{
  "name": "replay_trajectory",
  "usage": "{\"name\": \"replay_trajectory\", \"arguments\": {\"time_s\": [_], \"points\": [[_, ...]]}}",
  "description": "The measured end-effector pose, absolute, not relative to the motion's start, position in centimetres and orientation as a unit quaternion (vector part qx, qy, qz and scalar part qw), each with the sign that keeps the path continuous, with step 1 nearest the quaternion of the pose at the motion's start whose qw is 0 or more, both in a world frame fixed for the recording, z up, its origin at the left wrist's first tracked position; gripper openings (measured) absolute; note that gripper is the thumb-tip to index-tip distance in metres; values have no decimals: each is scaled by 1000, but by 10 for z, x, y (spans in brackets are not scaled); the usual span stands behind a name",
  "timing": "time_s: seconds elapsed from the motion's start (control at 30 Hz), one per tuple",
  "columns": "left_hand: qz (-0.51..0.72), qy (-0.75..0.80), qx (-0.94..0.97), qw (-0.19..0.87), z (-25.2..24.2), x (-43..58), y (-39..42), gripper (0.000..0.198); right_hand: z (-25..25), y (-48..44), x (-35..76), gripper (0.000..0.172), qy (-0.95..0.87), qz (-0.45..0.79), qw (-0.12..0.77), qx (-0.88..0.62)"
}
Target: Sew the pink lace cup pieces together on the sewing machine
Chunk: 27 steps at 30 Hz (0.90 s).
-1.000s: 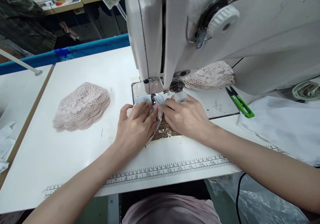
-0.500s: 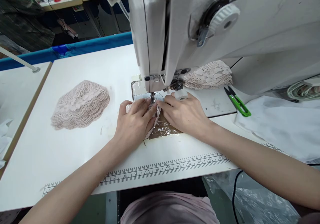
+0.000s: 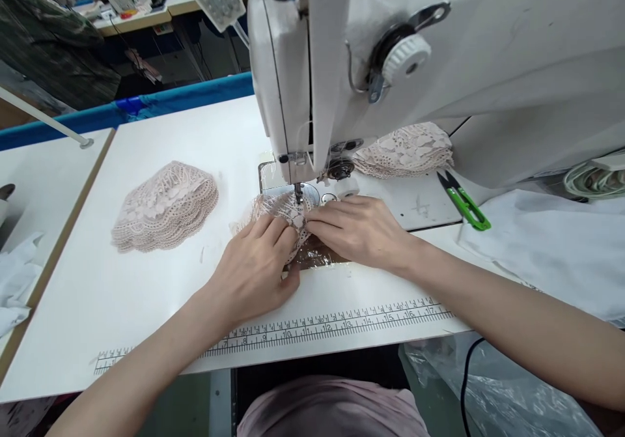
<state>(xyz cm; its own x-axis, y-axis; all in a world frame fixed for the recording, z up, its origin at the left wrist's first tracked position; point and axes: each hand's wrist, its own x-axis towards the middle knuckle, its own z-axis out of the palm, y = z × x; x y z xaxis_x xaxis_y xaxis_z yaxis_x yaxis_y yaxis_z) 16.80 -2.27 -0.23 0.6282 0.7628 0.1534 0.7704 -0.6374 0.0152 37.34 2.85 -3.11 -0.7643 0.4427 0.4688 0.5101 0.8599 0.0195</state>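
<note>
A pale pink lace piece (image 3: 279,210) lies on the bed of a white sewing machine (image 3: 390,66), its far edge under the needle and presser foot (image 3: 298,193). My left hand (image 3: 254,264) rests on the near part of the lace, fingers pressed flat and close together. My right hand (image 3: 359,228) lies to the right of it, fingertips pinching the lace's right edge. Both hands hold the lace down on the bed.
A stack of pink lace pieces (image 3: 166,206) sits left on the white table (image 3: 146,307). Another lace stack (image 3: 405,150) lies behind the machine arm. Green thread snips (image 3: 463,200) lie to the right beside white cloth (image 3: 551,241). A printed ruler (image 3: 332,326) runs along the table's front edge.
The lace has spread out further left under the needle. Both hands have slid back a little toward me, and my right hand has flattened onto the lace edge.
</note>
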Motion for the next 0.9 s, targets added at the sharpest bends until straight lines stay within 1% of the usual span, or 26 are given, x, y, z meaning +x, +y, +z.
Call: {"name": "replay_trajectory", "arguments": {"time_s": [0.03,0.1,0.17,0.23,0.3,0.4,0.47,0.53,0.6,0.67,0.8,0.9], "points": [[-63,-432,-899,33,-3,168,-23,8,-32,29,374,29,-935,-61,234,-260],[-63,-442,-894,45,-5,168,-19,20,-33,29,376,26,-928,-37,248,-276],[-78,-459,-885,31,-8,167,-11,28,-34,30,376,24,-917,-10,278,-286],[-106,-491,-864,-27,-8,165,0,34,-34,31,376,23,-901,22,314,-298],[-151,-519,-833,-112,-5,162,11,39,-34,33,375,25,-881,42,343,-324],[-190,-507,-811,-220,2,158,25,44,-37,36,373,29,-855,38,361,-370],[-164,-479,-826,-249,6,157,30,43,-38,38,372,30,-847,27,365,-386],[-126,-464,-843,-241,8,157,33,41,-38,40,371,29,-844,17,370,-389],[-120,-471,-847,-218,5,159,34,37,-38,41,370,28,-841,2,380,-385],[-149,-485,-835,-212,1,161,35,33,-39,42,369,27,-838,-17,396,-376],[-214,-502,-804,-237,-9,166,35,25,-41,44,368,24,-827,-49,437,-350],[-238,-509,-794,-233,-13,170,34,21,-43,43,368,19,-830,-42,435,-346]]}}
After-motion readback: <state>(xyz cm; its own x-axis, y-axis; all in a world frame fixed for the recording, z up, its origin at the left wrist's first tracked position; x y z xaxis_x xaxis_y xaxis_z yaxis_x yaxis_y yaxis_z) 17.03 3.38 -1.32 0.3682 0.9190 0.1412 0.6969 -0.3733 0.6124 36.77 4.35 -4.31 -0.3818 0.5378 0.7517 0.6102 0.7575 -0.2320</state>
